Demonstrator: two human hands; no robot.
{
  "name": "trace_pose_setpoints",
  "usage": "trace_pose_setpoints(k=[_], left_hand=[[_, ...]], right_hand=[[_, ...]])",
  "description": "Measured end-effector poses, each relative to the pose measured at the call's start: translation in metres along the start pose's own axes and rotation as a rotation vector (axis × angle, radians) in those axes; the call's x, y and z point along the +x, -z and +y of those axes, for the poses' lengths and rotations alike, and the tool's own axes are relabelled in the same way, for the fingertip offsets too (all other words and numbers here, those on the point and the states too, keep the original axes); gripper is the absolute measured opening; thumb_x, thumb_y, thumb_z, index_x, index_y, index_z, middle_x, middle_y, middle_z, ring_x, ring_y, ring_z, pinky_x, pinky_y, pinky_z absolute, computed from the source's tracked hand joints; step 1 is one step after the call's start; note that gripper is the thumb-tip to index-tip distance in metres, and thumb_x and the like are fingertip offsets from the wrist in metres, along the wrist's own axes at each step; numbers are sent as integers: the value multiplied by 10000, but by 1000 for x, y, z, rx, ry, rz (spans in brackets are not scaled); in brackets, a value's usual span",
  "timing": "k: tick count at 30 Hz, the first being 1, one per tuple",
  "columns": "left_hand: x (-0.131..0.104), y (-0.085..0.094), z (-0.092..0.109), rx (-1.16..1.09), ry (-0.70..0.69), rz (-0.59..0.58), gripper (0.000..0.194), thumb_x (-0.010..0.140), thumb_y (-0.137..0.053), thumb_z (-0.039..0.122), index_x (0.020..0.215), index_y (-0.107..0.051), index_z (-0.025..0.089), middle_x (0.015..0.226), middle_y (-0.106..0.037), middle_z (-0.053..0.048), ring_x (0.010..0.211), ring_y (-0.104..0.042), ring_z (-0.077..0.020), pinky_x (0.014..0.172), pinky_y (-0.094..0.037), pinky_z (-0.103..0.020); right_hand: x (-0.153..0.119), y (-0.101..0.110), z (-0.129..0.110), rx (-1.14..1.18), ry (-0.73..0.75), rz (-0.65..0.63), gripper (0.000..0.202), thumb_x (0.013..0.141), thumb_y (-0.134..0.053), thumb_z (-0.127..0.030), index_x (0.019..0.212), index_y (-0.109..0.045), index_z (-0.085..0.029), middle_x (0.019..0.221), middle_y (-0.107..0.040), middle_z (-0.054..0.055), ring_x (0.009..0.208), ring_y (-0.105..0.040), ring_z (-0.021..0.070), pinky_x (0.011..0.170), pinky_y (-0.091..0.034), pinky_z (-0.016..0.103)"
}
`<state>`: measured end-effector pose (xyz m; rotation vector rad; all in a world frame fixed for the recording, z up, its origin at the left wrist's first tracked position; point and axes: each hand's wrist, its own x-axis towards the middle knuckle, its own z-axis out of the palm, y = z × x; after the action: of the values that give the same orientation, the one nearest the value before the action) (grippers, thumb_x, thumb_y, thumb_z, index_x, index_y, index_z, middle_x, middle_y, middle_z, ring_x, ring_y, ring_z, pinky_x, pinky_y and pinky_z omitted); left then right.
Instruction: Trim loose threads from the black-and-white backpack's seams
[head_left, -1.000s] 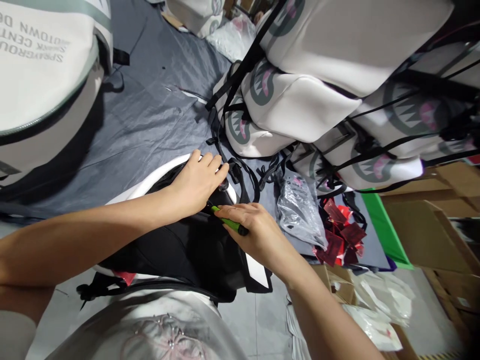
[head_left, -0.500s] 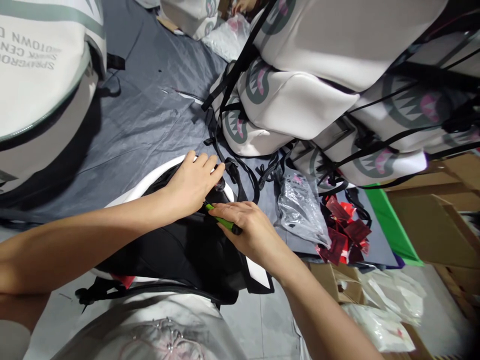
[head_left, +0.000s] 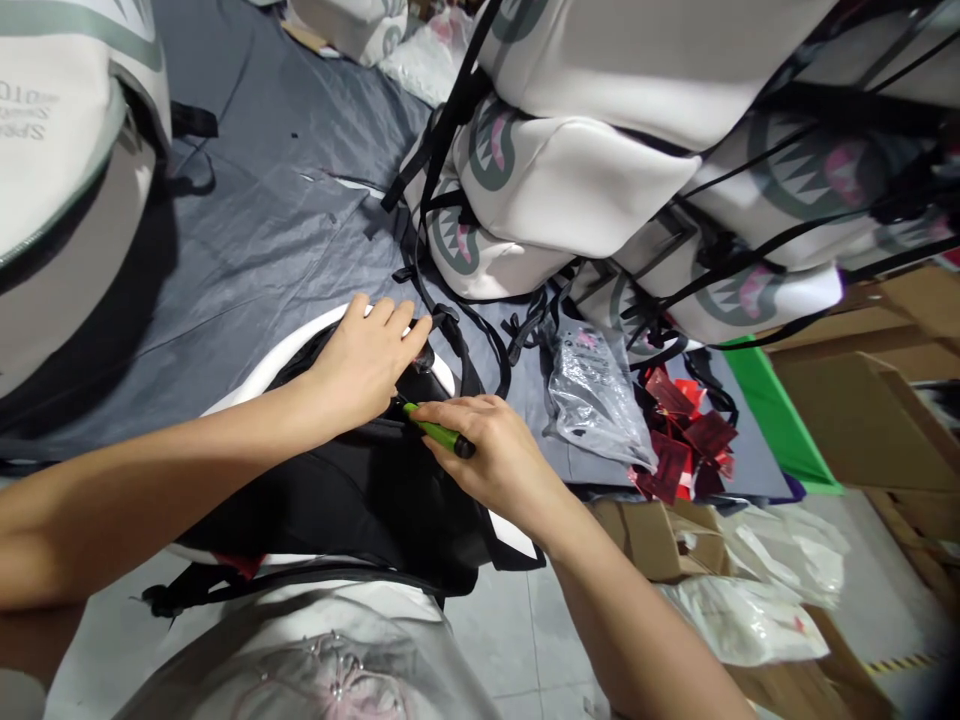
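A white bag with a black lining (head_left: 337, 490) lies at the table's near edge, its black side facing up. My left hand (head_left: 371, 355) grips the bag's upper rim, fingers curled over the fabric near a small dark, shiny part (head_left: 424, 358). In my right hand (head_left: 480, 435) is a green tool with a black end (head_left: 442, 435), held between thumb and fingers. The tool's tip points toward the black fabric beside my left hand; what it touches there is hidden.
Stacked white bags (head_left: 570, 180) with black straps fill the upper right. A large white bag (head_left: 67, 200) stands at the left. Right of my hands are a clear plastic bag (head_left: 596, 395) and red tags (head_left: 686, 435). Cardboard boxes (head_left: 862, 420) sit beyond the table's right edge.
The camera view has shifted slightly, so most things appear a little further left and higher. Both hands keep their grips, with the green tool at nearly the same place.
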<state>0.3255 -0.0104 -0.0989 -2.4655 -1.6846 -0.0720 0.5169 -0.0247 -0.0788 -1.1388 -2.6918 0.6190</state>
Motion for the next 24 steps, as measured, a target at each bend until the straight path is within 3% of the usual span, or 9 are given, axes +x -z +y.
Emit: trace_pose_setpoints(k=[10,19,24], left_hand=[[1,-2,0,-15,-13,13,773,827,-696,346,1485,-369,107,1410,-497,-177,1201,-479,-336,1017,-336,-456],[1,0,1,-23,1,-5,752,822,-699,337,1472,-386,125,1411,-504,-174,1215,-477,-338,998,-340,-438],[4,4,0,13,-8,-44,780,826,-710,369,1483,-368,124,1439,-493,-175,1215,-495,-334,986,-367,-432]], right_hand=[[-6,-26,-1,196,-144,259,242,826,-725,-102,1012,-741,-255,994,-779,9,927,-717,225,888,-503,391],[-5,-19,-3,159,-145,193,255,831,-720,-107,1039,-744,-252,1003,-781,17,929,-724,235,886,-525,400],[-6,-26,-1,227,-139,262,241,834,-711,-117,1030,-746,-253,1005,-782,16,918,-726,241,870,-516,398]])
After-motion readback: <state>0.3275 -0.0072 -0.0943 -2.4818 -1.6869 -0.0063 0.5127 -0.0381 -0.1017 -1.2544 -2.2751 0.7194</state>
